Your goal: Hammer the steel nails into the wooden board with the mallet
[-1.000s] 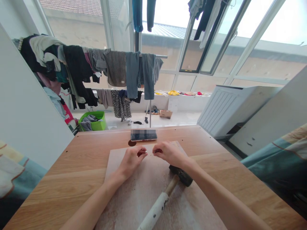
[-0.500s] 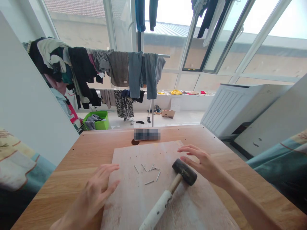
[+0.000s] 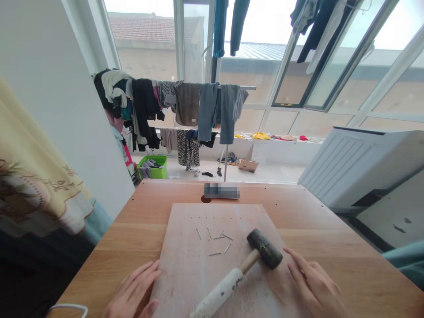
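A thin wooden board (image 3: 179, 274) with a pale, worn surface lies on the wooden table. My left hand (image 3: 135, 289) is at the board's left edge, fingers stretched out and fingertips against it. At the right edge is my right hand (image 3: 314, 282), open, with its fingers extended near the mallet's head. The mallet (image 3: 264, 248) has a black head and a partly white-wrapped handle; it rests diagonally on the board, held by neither hand. Several loose nails (image 3: 214, 254) are scattered on the board's middle. Behind them, a row of small dark dots (image 3: 213, 217) crosses the board.
Beyond the board, a blurred grey object (image 3: 221, 191) sits near a dark round hole (image 3: 206, 199) in the table (image 3: 112, 247). A white cable (image 3: 71, 305) lies at lower left. Behind are a laden clothes rack (image 3: 243, 88), a green basket (image 3: 162, 165) and a white appliance (image 3: 334, 163).
Both hands have drawn back toward me, from over the board's sides to its edges. The view has turned left. The board looks slightly straighter on the table; the mallet stays on it.
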`<state>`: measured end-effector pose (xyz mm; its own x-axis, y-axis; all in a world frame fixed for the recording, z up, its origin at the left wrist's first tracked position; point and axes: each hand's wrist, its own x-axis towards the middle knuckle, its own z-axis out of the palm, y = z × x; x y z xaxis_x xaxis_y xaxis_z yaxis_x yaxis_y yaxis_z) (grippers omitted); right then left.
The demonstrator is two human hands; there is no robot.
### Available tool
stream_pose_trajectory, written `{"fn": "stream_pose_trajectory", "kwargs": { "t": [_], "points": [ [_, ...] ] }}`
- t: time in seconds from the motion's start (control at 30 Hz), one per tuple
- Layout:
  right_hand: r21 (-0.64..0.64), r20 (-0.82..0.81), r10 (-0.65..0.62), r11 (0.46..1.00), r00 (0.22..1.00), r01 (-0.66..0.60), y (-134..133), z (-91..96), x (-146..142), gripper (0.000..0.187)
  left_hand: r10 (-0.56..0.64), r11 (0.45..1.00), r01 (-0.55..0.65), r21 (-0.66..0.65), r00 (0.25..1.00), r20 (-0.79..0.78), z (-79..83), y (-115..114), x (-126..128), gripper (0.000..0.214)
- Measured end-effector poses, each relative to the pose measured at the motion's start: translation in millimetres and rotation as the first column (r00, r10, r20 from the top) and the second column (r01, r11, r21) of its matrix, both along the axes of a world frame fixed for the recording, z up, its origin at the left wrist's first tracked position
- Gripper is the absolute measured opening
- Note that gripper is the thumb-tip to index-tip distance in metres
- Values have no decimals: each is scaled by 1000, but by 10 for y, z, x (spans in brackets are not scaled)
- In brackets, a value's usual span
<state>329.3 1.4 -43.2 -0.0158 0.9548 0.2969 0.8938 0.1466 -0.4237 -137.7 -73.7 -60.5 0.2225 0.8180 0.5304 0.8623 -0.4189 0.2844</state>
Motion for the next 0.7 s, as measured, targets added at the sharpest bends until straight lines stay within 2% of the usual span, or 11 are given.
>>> {"fn": "stream_pose_trajectory", "kwargs": {
  "t": [0.13, 0.27, 0.4, 0.5, 0.53, 0.6, 0.7],
  "points": [
    [30, -19, 220, 975, 975, -219, -39, 16, -488, 41, 249, 964, -241, -109, 966, 64, 120, -139, -391, 38],
    [81, 22, 385, 919, 922, -386, -13, 45, -1101, 46, 416, 901, -407, -150, 908, 38, 280, -219, -825, 37],
    [-31, 42, 464, 886, 885, -463, 31, 137, -1487, 49, 544, 827, -534, -178, 839, 11, 361, -242, -1095, 44],
    [-98, 29, 474, 878, 880, -469, 37, 202, -1555, 50, 643, 748, -623, -230, 765, 21, 339, -289, -1143, 43],
    [-116, 15, 473, 876, 881, -468, 38, 214, -1539, 51, 653, 739, -628, -244, 757, 29, 322, -311, -1139, 41],
    [-147, -21, 461, 876, 887, -459, 42, 219, -1452, 53, 621, 767, -591, -251, 782, 58, 292, -352, -1102, 39],
    [-149, -57, 406, 900, 912, -410, 58, 199, -1186, 53, 510, 848, -479, -227, 854, 102, 289, -374, -933, 37]
  ]
}}
